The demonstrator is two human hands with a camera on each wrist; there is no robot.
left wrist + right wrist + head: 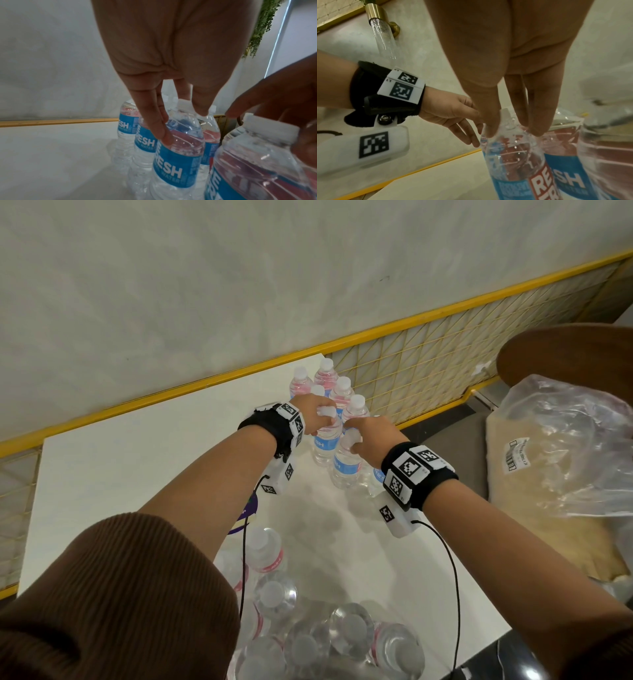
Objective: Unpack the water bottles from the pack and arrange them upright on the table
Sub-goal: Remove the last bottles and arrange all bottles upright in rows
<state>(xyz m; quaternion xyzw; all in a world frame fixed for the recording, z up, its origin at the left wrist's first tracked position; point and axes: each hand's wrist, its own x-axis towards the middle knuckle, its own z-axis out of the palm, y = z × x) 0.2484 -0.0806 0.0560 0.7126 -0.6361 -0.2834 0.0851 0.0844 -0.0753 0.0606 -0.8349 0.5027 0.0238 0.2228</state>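
Head view shows each hand's grip pinching one clear plastic water bottle upright by its neck, left hand (317, 414) farther, right hand (368, 436) nearer, on the white tabletop (137, 467).

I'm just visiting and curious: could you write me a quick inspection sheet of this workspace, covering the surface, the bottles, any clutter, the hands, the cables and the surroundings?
Surface: white rectangular table, bare at the left.
Job's things: clear blue-labelled water bottles upright at the far edge; more in the torn clear plastic pack at the near edge.
Clutter: purple-and-white card under the left forearm.
Hands: left hand pinches one bottle's neck; right hand grips another's cap.
Cables: thin black wires hang from both wrist cameras.
Surroundings: yellow-framed wire mesh rail, pale wall, crumpled clear plastic bag, brown wooden round top.
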